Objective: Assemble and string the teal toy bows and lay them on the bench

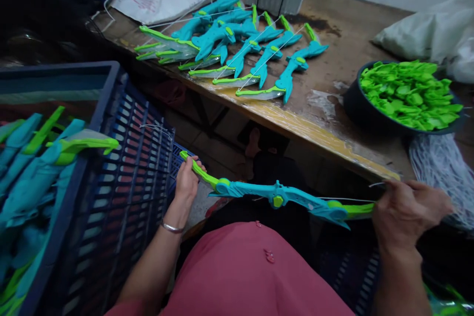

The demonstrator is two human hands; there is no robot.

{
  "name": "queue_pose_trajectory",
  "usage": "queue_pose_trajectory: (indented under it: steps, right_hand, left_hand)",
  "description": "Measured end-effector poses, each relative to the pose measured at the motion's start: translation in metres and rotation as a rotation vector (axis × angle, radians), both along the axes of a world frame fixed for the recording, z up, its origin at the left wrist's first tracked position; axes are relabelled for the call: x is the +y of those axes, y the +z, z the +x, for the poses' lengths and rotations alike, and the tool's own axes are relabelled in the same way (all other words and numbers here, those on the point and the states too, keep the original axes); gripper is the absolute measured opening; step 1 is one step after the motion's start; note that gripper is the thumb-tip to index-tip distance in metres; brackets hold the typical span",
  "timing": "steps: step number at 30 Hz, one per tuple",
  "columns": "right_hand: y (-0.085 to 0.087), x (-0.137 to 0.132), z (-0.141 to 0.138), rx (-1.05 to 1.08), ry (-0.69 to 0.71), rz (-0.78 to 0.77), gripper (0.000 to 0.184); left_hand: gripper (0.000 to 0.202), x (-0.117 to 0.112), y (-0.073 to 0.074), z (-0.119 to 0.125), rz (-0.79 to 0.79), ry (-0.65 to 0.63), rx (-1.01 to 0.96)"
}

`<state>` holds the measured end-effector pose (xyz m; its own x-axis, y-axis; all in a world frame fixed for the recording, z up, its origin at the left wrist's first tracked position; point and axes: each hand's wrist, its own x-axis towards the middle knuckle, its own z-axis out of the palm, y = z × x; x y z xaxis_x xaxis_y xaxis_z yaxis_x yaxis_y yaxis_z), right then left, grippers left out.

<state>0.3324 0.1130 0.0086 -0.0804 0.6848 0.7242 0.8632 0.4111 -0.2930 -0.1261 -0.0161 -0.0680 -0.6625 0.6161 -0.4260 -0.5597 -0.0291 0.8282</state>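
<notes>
On our far left, the crate (124,177) stands beside our seat, likely so its blue-and-green pieces (31,182) are within reach. Our left hand (187,177) is closed around one green tip of the bow (255,191), which spans level above our lap, apart from the tabletop (333,64); holding it by the ends seems to leave its middle free. Beyond it, strung bows (294,71) lie side by side, slanted alike, perhaps to save room and avoid tangles. Our right hand (402,210) is closed at the other green tip, a white string (344,199) running into it, probably pinched for control. Farther right, a tub (370,121) of green parts (409,91) and loose strings (442,173) sit near that hand, seemingly for easy picking.
</notes>
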Motion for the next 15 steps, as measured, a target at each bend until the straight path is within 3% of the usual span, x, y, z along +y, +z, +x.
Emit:
queue_pose_trajectory:
  steps: [4, 10, 13, 15]
  right_hand:
    - [0.016, -0.011, -0.072, -0.096, 0.150, -0.020, 0.022]
    - [0.066, -0.050, -0.207, 0.267, 0.674, -0.300, 0.013]
    - [0.089, -0.069, -0.248, 0.308, 0.891, -0.324, 0.017]
    - [0.100, -0.082, -0.262, 0.290, 0.988, -0.314, 0.017]
  left_hand:
    - [0.056, -0.002, 0.038, 0.015, 0.125, -0.023, -0.006]
    - [0.071, -0.007, 0.102, 0.045, 0.382, -0.160, 0.174]
    - [0.075, -0.013, 0.123, 0.058, 0.465, -0.232, 0.245]
    - [0.081, -0.019, 0.129, 0.064, 0.408, -0.259, 0.267]
